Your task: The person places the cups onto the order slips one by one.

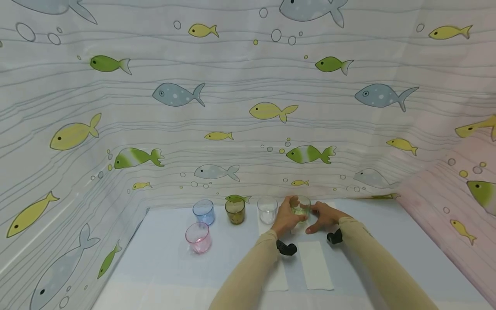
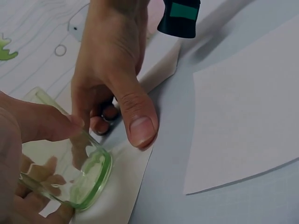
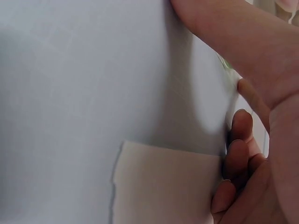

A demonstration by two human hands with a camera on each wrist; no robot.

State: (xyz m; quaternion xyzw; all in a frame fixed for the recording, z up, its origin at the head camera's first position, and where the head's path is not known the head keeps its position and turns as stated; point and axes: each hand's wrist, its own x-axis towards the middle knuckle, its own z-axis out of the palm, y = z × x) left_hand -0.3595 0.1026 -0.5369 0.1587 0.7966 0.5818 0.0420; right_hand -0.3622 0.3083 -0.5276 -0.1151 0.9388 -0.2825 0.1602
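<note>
My left hand (image 1: 286, 218) grips a pale green glass tumbler (image 1: 301, 206), thumb on the near side and fingers round its left. In the left wrist view the tumbler (image 2: 91, 179) shows its green base just over a white paper piece (image 2: 124, 191). My right hand (image 1: 326, 215) is at the tumbler's right, with the thumb apart from the fingers. Its thumb (image 2: 140, 126) reaches down at that paper's edge; some fingers are bent in behind. Whether a right fingertip touches the glass, I cannot tell. A clear tumbler (image 1: 267, 211) stands left of my left hand.
Brown (image 1: 235, 212), blue (image 1: 203, 212) and pink (image 1: 198, 238) tumblers stand on the left. A white paper strip (image 1: 315, 265) lies between my forearms, and another strip (image 1: 276, 277) runs partly under my left arm. A fish-print curtain (image 1: 248, 150) encloses the pale table (image 1: 162, 262).
</note>
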